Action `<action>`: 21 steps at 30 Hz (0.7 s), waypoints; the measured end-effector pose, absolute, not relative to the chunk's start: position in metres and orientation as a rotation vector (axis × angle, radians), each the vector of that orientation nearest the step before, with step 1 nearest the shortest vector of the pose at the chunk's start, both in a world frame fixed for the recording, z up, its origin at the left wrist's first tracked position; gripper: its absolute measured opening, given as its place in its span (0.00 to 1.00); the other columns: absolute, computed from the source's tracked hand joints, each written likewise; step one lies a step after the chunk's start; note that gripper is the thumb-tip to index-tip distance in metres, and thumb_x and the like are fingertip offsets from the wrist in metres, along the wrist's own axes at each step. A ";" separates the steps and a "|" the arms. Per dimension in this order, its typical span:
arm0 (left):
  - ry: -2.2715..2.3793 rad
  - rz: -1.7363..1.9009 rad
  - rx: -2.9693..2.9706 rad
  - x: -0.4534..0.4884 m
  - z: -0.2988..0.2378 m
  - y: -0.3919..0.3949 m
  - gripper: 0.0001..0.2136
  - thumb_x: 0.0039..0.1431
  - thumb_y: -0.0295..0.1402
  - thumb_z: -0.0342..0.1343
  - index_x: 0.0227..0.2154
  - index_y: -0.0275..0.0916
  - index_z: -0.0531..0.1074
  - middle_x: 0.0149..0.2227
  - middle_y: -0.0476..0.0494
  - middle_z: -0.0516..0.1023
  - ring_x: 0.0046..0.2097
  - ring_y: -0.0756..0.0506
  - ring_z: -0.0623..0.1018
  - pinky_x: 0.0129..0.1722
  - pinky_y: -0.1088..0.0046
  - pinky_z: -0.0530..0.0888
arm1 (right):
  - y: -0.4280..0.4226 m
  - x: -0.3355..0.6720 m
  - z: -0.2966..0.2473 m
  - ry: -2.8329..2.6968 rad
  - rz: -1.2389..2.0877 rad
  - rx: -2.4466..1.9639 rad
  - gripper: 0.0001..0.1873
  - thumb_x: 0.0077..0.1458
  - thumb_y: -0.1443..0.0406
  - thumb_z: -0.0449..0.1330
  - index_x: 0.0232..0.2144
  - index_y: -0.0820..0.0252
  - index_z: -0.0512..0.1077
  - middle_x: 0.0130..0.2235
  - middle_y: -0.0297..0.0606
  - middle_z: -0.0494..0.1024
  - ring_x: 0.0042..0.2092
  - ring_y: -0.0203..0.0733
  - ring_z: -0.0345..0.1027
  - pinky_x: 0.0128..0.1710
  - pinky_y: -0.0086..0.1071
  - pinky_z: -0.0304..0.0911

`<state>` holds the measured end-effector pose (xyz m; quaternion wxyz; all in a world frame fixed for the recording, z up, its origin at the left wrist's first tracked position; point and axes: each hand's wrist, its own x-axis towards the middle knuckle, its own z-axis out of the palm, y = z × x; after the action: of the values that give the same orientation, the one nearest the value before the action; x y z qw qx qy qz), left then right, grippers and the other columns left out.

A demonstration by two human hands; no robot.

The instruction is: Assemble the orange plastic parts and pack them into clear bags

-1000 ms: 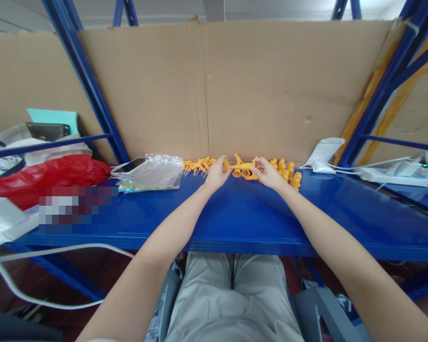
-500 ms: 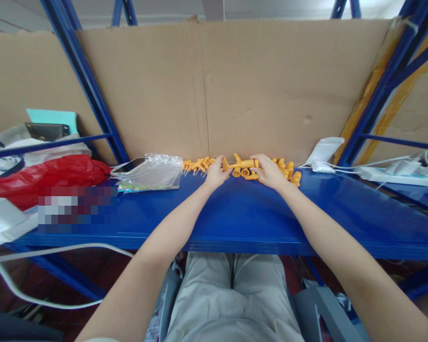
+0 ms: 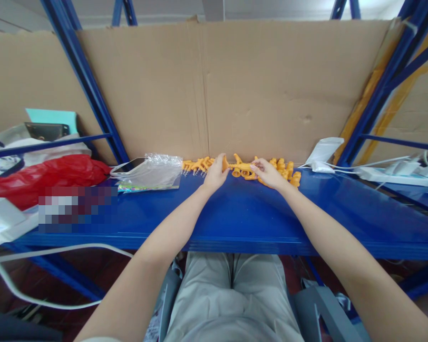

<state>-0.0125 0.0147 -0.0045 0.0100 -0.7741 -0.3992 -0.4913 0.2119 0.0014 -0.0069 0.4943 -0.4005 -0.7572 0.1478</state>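
Observation:
My left hand (image 3: pixel 216 173) is closed on the wide end of an orange plastic corkscrew handle (image 3: pixel 225 163). Facing it, my right hand (image 3: pixel 268 172) has its fingers around an orange tube-like body (image 3: pixel 248 166), in line with that handle. The two parts meet or nearly meet between my hands; the exact join is too small to tell. Left of my left hand lie several orange corkscrew pieces (image 3: pixel 199 165) with metal spirals. Beyond the hands are orange parts with round ends (image 3: pixel 237 173), and more orange bodies (image 3: pixel 287 168) lie right of my right hand.
A cardboard panel (image 3: pixel 271 85) stands behind the blue shelf (image 3: pixel 242 213). Clear plastic bags (image 3: pixel 153 173) lie at the left, beside a red bag (image 3: pixel 57 173). White boxes (image 3: pixel 324 152) and cables (image 3: pixel 356 167) are on the right. Blue uprights (image 3: pixel 92 90) frame the space.
My right hand has closed further around the orange body and moved slightly left, and the body has shifted toward the handle. My left hand has turned slightly, staying in about the same spot.

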 end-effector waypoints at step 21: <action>-1.427 -1.630 -2.400 -0.009 -0.002 0.016 0.23 0.53 0.23 0.59 0.52 0.36 0.64 0.50 0.35 0.74 0.50 0.40 0.77 0.51 0.61 0.73 | -0.028 0.211 0.019 -2.169 -0.448 -0.970 0.15 0.57 0.67 0.53 0.48 0.59 0.65 0.50 0.51 0.72 0.53 0.55 0.65 0.48 0.47 0.62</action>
<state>-0.0093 0.0156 -0.0022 -0.0457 -0.7416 -0.4410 -0.5035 0.2106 -0.0279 0.0190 0.3542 -0.3751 -0.8389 -0.1734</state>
